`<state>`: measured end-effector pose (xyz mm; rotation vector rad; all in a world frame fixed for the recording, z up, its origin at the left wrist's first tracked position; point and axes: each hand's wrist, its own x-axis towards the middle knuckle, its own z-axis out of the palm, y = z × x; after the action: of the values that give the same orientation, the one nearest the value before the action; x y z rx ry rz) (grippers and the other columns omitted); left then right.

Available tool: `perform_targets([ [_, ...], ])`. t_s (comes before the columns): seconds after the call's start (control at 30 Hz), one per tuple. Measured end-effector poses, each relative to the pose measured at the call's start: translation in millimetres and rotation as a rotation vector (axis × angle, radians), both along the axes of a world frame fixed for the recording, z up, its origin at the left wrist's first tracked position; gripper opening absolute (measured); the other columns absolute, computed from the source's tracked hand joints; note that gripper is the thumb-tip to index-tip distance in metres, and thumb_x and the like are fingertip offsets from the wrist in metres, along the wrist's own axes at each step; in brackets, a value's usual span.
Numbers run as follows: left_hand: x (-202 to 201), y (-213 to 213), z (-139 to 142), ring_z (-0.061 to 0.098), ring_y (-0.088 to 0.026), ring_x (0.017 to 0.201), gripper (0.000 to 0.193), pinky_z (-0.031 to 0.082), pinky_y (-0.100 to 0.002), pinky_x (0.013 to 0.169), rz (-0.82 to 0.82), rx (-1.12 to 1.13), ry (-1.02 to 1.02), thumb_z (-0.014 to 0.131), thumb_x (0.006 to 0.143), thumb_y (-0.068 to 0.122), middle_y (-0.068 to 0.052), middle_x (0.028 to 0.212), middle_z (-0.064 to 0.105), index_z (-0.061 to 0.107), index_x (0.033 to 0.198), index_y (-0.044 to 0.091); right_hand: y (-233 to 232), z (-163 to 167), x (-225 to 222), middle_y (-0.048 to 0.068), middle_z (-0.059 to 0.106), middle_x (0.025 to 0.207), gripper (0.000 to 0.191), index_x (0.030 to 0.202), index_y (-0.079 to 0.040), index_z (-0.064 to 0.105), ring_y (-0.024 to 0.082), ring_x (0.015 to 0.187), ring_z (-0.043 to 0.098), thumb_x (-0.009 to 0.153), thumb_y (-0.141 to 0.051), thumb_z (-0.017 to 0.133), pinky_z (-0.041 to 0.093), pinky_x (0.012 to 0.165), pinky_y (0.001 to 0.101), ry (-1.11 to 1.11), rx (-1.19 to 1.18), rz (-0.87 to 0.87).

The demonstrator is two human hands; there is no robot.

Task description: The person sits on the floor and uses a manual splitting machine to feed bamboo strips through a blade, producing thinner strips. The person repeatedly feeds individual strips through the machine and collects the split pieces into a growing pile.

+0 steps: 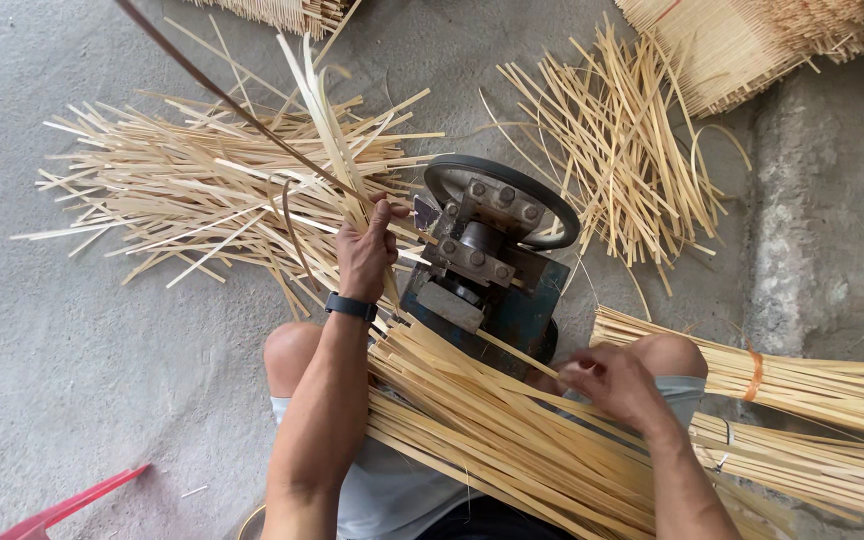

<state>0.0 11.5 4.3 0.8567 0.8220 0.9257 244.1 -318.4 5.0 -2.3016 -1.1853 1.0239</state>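
1. Bamboo strips (472, 420) across lap, piled between both knees, slanting toward blue machine (487, 270).
2. Left hand (365, 255) closed around strips at machine's left side, black wristband (351, 307) on wrist.
3. Right hand (614, 382) pinching one strip over lap pile.
4. Split strips (192, 195) heaped beyond on concrete floor (72, 370); tied bundle (802, 385) at right.

The left hand (364, 255) reaches up mid-frame, fingers curled shut; the right hand (612, 385) sits lower right, fingers pinched.
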Motion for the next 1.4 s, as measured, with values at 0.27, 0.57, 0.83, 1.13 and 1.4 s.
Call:
perform_targets([
  [0.27, -7.1, 7.9, -5.3, 0.055, -0.007, 0.056, 0.026, 0.047, -0.022, 0.044, 0.087, 0.018, 0.011, 0.064, 0.1, 0.031, -0.007, 0.086, 0.074, 0.063, 0.112, 0.008, -39.4, 2.7, 20.3, 0.009, 0.078, 0.09, 0.029, 0.099, -0.01, 0.074, 0.02, 0.08, 0.076, 0.092, -0.035, 0.062, 0.062, 0.077, 0.0358, 0.141, -0.184, -0.044],
  [0.57, -20.8, 16.5, -2.3, 0.057, -0.012, 0.055, 0.034, 0.047, -0.026, 0.042, 0.258, -0.116, -0.106, 0.071, 0.097, 0.036, -0.001, 0.069, 0.057, 0.054, 0.087, 0.009, -63.2, 53.3, 63.2, 0.005, 0.077, 0.089, 0.023, 0.103, -0.008, 0.081, 0.017, 0.082, 0.07, 0.089, -0.026, 0.078, 0.054, 0.075, 0.0304, -0.227, 0.228, -0.242],
  [0.83, -22.1, 8.4, 14.5, 0.046, -0.007, 0.048, 0.026, 0.034, -0.021, 0.038, 0.202, -0.137, -0.025, 0.076, 0.093, 0.032, 0.001, 0.063, 0.054, 0.064, 0.093, 0.01, -69.4, 65.3, 71.0, 0.005, 0.077, 0.087, 0.016, 0.096, -0.01, 0.083, 0.014, 0.079, 0.069, 0.083, -0.019, 0.083, 0.054, 0.07, 0.0284, -0.206, 0.233, -0.264],
  [1.13, -14.2, 2.6, 7.3, 0.05, -0.006, 0.051, 0.037, 0.038, -0.02, 0.041, 0.135, -0.127, 0.059, 0.084, 0.084, 0.037, 0.0, 0.07, 0.061, 0.062, 0.093, 0.009, -7.4, 44.9, 29.0, 0.003, 0.075, 0.085, 0.021, 0.099, -0.017, 0.083, 0.017, 0.068, 0.068, 0.089, -0.035, 0.078, 0.056, 0.064, 0.0313, -0.498, 0.255, -0.101],
  [1.4, -4.3, -3.4, 10.5, 0.05, -0.006, 0.051, 0.05, 0.042, -0.022, 0.04, 0.102, 0.041, 0.1, 0.089, 0.077, 0.036, 0.003, 0.069, 0.057, 0.054, 0.1, 0.009, 23.7, 45.2, 10.6, 0.004, 0.08, 0.088, 0.03, 0.1, -0.02, 0.084, 0.022, 0.066, 0.074, 0.093, -0.045, 0.068, 0.055, 0.057, 0.0347, -0.448, 0.138, -0.095],
])
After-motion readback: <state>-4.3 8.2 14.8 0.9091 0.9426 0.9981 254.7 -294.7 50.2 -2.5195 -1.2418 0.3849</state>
